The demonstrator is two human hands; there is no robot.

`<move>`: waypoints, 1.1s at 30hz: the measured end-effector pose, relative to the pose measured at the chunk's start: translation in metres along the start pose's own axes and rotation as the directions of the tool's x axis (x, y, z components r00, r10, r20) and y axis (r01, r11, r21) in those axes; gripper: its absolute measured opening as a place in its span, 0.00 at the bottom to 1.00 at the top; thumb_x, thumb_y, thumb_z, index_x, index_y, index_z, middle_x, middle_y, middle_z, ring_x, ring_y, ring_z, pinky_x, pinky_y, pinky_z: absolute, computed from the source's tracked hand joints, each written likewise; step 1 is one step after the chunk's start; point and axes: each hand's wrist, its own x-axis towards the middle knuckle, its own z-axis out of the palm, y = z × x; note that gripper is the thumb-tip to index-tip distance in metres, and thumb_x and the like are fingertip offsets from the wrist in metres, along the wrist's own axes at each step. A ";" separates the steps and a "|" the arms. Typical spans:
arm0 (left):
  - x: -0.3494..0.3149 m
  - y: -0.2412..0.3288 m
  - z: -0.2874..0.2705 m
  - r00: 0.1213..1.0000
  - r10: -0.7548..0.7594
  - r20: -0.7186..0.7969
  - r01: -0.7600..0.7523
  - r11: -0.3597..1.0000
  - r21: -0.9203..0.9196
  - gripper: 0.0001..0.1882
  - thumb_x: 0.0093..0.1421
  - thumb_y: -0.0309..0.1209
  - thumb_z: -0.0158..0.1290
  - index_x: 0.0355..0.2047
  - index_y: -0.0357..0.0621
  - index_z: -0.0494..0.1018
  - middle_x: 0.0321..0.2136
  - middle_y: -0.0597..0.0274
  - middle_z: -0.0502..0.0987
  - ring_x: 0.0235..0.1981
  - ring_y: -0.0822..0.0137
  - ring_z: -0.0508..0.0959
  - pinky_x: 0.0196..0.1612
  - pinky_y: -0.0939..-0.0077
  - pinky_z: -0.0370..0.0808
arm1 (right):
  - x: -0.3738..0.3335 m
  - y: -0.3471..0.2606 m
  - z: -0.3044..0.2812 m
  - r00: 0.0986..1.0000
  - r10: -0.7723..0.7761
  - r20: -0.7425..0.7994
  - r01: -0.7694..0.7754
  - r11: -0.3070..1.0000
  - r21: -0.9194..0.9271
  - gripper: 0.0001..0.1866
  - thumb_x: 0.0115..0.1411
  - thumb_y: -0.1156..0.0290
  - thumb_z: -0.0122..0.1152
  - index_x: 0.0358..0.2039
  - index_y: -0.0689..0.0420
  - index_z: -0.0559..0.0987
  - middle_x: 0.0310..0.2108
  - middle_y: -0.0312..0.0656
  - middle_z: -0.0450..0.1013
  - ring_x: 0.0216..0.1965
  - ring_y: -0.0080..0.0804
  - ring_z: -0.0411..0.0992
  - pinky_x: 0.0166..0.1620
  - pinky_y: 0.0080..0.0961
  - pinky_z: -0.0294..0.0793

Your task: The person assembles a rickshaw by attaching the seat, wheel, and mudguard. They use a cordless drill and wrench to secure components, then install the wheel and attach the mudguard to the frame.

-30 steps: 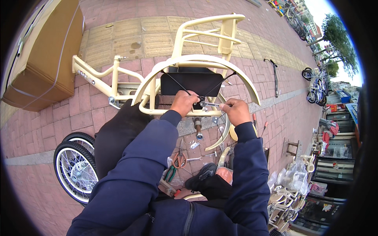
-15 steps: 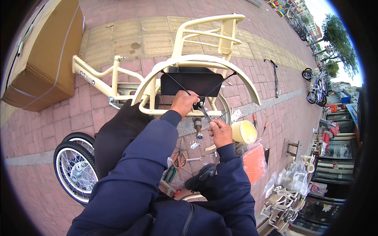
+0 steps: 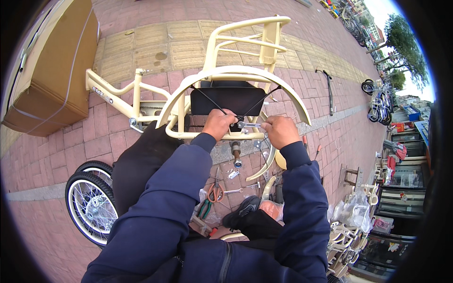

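A cream bicycle frame (image 3: 138,100) lies on the pavers with a curved cream mudguard (image 3: 236,70) on it. Thin black stays run from the mudguard past a black panel (image 3: 225,102) and meet at a small black bracket (image 3: 237,126). My left hand (image 3: 219,123) is closed on this bracket, its fingertips partly hiding it. Between thumb and fingers of my right hand (image 3: 281,132) is a steel wrench (image 3: 251,125), lying level with its head at the bracket. A threaded axle end (image 3: 237,162) points toward me below the frame tube.
Orange-handled scissors (image 3: 216,192), green-handled pliers (image 3: 204,209) and another wrench (image 3: 241,187) lie near my shoe (image 3: 240,211). Two spoked wheels (image 3: 93,207) rest at the left, below a large cardboard box (image 3: 56,70). A black strip (image 3: 328,92) lies to the right.
My right hand has swung up and to the right, turning the wrench from a downward slant to level. My right forearm now covers most of the cream tub. My left hand stays at the bracket.
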 end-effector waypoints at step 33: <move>0.001 0.001 -0.001 0.999 0.040 0.024 -0.041 0.998 0.039 0.13 0.52 0.31 0.55 0.25 0.29 0.77 0.24 0.54 0.79 0.17 0.66 0.76 0.23 0.75 0.74 | 0.034 -0.024 -0.023 0.966 -0.227 -0.125 0.213 0.970 -0.115 0.09 0.57 0.64 0.61 0.29 0.56 0.79 0.29 0.50 0.74 0.33 0.51 0.75 0.36 0.45 0.74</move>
